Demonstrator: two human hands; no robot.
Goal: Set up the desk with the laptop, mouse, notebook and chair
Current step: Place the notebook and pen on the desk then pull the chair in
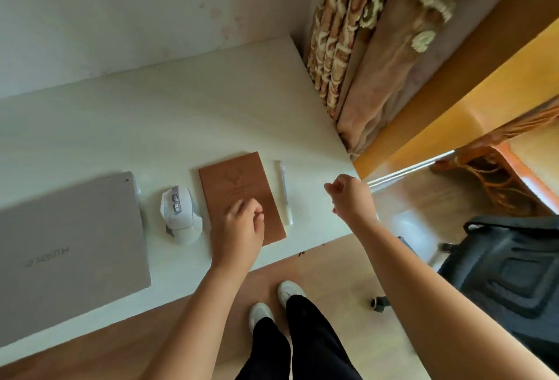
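L hand (pixel 240 223) rests on notebook (pixel 236 183), fingers loosely bent, tips on cover, no grip. R hand (pixel 351 195) right of notebook past pen (pixel 284 195), curled, empty. Mouse (pixel 181 216) just left of notebook, closed laptop (pixel 69 243) further left, chair (pixel 514 273) well right. Slide notebook flat, pref. w/o bumping pen.

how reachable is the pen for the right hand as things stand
Probably yes. The right hand hovers, curled and empty, just right of the pen, with only desk between them. The left hand rests on the notebook, on the pen's other side.
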